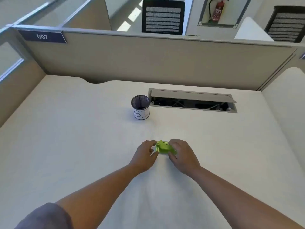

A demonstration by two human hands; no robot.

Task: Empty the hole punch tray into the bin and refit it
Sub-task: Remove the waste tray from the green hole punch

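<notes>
On desk [82, 146] — both hands [144, 153] flank hole punch [163, 147].

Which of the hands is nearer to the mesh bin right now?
The left hand, narrowly. It sits almost straight in front of the mesh bin, at the green hole punch; the right hand is on the punch's other side, further right.

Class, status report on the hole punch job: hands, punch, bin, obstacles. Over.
Left hand and right hand flank green hole punch on desk. Mesh bin upright beyond. Path clear.
</notes>
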